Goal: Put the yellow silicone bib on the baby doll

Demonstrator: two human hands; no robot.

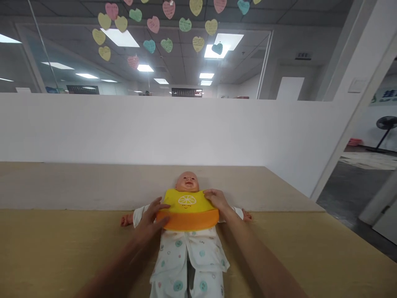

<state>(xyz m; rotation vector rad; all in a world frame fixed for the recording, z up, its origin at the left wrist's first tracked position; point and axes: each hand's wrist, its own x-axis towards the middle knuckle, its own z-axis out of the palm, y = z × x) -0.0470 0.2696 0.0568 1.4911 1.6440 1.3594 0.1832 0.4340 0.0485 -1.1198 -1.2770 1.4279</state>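
A baby doll (187,182) lies on its back with its head toward the white wall and its arms spread sideways. Over its chest is a yellow bib (203,203) with a white citrus slice and smiling face printed on it. The bib's orange pocket (187,222) runs along its lower edge. At the bib's left edge rests my left hand (151,218), its thumb and fingers spread apart. My right hand (216,199) lies on the bib's upper right edge with fingers stretched out. White patterned clothes (201,252) cover the doll's body and legs.
The doll lies across a light wooden table (77,248) and a greyish surface (93,186) behind it. A low white wall (139,128) with glass above stands at the back, with heart-shaped notes (185,25) stuck on the glass. On the right, a doorway shows a black fan (386,123).
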